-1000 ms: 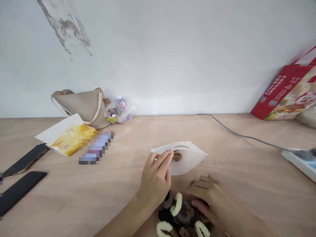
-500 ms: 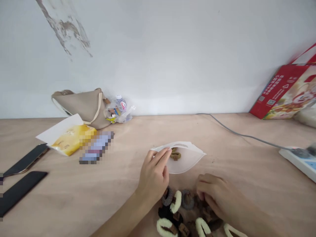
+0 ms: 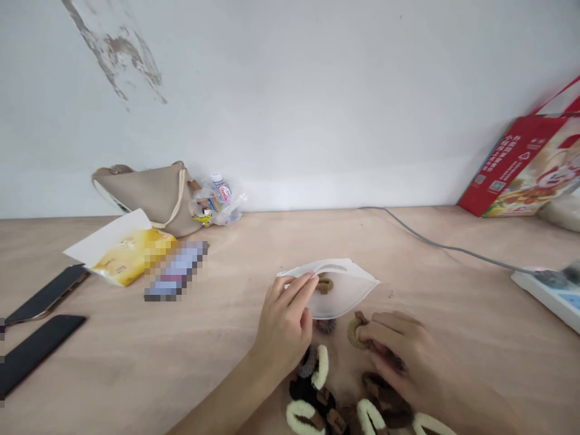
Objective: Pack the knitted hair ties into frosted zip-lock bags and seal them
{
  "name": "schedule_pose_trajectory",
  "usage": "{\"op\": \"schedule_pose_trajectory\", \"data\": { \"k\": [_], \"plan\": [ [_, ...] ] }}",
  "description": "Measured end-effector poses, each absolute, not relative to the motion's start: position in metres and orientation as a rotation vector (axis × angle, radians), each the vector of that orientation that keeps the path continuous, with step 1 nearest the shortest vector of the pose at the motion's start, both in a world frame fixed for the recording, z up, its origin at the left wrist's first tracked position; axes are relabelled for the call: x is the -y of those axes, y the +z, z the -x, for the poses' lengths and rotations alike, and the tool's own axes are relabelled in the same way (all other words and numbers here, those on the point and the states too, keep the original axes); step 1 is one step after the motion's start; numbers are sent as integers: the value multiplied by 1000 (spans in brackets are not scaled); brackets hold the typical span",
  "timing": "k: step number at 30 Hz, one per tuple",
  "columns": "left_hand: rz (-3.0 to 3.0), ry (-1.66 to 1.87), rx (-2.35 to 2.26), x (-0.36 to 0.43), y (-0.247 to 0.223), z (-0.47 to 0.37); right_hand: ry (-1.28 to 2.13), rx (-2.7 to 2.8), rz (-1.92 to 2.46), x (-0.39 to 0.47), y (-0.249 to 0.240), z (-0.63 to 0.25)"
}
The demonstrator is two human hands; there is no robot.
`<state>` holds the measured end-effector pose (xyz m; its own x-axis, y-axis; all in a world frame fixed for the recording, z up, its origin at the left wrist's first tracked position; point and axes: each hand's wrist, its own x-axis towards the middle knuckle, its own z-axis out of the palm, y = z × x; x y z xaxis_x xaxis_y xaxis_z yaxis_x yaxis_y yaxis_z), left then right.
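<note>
My left hand (image 3: 285,320) is closed on the left side of a frosted white plastic bag (image 3: 347,299), its fingers at the gaping mouth. An olive-tan fuzzy hair tie (image 3: 325,285) shows in the bag. To the right, my right hand (image 3: 403,344) pinches another tan hair tie (image 3: 354,333) just above the table; something dark shows under its fingers, too hidden to name. Below the hands lies a pile of fuzzy hair ties, among them a cream one (image 3: 321,367), a black one (image 3: 304,389) and a dark brown one (image 3: 392,402). A grey hair tie (image 3: 326,326) lies by the bag's lower edge.
At the left are two dark flat objects (image 3: 40,350), a blurred phone-like item (image 3: 176,272), a yellow packet (image 3: 136,251), a beige bag (image 3: 149,193) and a bottle (image 3: 220,190) in clear plastic. A grey cable (image 3: 435,244) runs to a power strip (image 3: 548,299); a red box (image 3: 521,163) stands behind.
My right hand has lifted from the pile and moved slightly right, now with a tan hair tie in its fingers. A grey hair tie has shifted up toward the bag. My left hand stays at the bag.
</note>
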<state>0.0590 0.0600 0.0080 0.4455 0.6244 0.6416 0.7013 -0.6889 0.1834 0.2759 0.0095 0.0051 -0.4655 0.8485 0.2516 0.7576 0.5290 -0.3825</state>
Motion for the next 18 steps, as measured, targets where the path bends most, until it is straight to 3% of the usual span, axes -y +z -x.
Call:
{"op": "schedule_pose_trajectory", "data": {
  "k": [5,12,18],
  "plan": [
    [2667,-970,1163,-58,7,-61,123,2125,1229,-10,0,-272],
    [2735,-864,1155,-59,8,-59,538,2394,1091,-1,11,-259],
    [2773,-890,1137,-61,9,-57,583,2491,981,2,10,-244]
  ]
}}
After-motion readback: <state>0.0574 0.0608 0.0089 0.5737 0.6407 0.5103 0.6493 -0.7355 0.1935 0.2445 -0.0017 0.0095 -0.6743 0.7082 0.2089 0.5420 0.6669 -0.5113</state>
